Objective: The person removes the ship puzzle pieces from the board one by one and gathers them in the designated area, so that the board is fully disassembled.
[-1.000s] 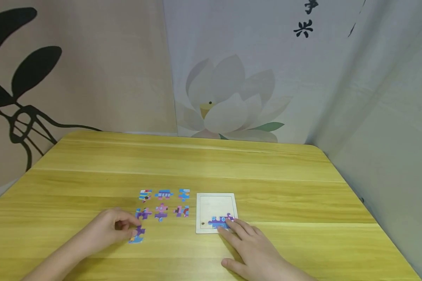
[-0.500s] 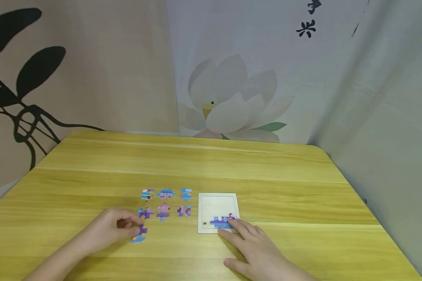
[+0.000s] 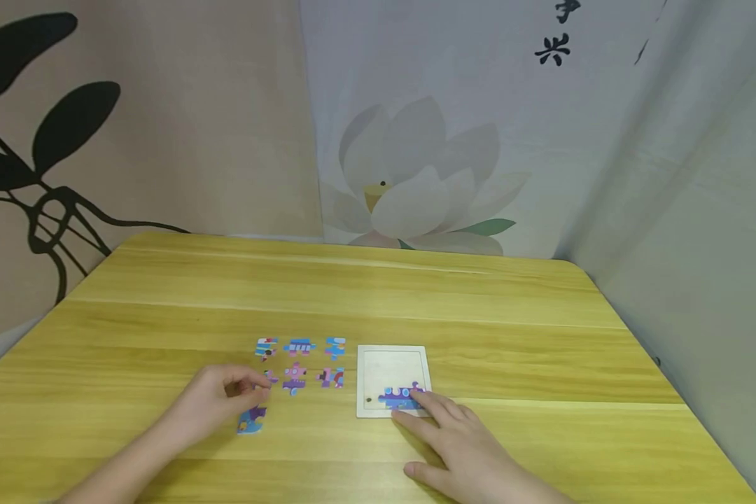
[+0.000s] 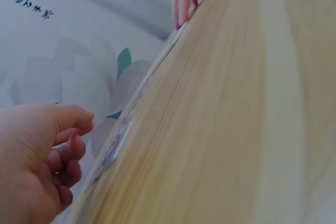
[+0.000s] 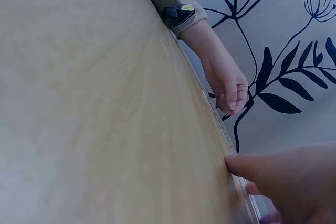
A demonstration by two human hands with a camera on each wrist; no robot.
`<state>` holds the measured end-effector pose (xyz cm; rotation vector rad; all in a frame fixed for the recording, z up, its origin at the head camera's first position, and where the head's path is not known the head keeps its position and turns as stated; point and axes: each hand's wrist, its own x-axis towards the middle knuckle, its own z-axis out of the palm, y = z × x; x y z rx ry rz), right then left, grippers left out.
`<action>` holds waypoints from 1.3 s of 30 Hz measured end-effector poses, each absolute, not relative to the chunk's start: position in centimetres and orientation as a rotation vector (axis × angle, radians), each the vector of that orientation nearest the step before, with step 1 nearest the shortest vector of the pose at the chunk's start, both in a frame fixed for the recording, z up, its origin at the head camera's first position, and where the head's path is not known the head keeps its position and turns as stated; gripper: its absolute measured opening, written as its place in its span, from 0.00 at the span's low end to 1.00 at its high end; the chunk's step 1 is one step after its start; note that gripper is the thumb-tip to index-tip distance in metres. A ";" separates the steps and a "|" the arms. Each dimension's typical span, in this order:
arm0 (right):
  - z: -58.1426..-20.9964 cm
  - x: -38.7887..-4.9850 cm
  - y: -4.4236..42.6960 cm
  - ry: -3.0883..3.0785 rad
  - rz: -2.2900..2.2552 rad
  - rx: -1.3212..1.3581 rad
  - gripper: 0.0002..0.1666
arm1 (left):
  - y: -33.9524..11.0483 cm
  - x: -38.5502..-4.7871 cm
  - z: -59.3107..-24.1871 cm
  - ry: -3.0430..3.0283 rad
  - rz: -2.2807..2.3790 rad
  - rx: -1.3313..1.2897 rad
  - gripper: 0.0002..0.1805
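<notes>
My left hand [image 3: 223, 395] hovers at the left jigsaw pieces, fingers loosely bent; no piece shows between them in the left wrist view. Just below its fingertips lies a blue and purple corner jigsaw piece [image 3: 250, 421]. Another purple jigsaw piece [image 3: 271, 376] is partly hidden by the fingers. My right hand [image 3: 456, 444] rests its outstretched fingers on the lower right of a pale square puzzle tray [image 3: 390, 348]. Inside that corner of the tray lie joined blue and purple jigsaw pieces [image 3: 393, 399], partly under the fingertips.
More loose pieces lie in rows left of the tray: a striped piece [image 3: 266, 346], a blue windowed piece [image 3: 299, 346], a blue piece [image 3: 335, 346], a pink and purple piece [image 3: 295, 378] and a pink and red piece [image 3: 332, 378]. All are on the wooden table [image 3: 510, 336].
My left hand has moved up and right off the corner piece, uncovering more of it and covering part of the piece above. The right hand stays on the tray. The view has shifted slightly.
</notes>
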<state>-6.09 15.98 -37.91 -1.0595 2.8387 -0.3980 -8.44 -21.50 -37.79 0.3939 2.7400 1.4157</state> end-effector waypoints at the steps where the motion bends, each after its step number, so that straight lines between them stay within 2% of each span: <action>1: -37.8 -6.1 16.0 2.834 -0.411 -1.048 0.36 | -21.2 -8.4 -37.8 2.741 1.428 0.393 0.07; 18: -37.5 -6.2 16.4 2.815 -0.407 -1.034 0.34 | -17.8 -8.9 -38.7 2.634 1.538 0.429 0.08; 28: -37.5 -6.2 16.2 2.826 -0.392 -1.042 0.34 | -14.3 -9.9 -39.2 2.585 1.561 0.551 0.05; 39: -37.6 -6.3 16.1 2.811 -0.387 -1.052 0.35 | -10.7 -11.1 -39.3 2.615 1.523 0.729 0.08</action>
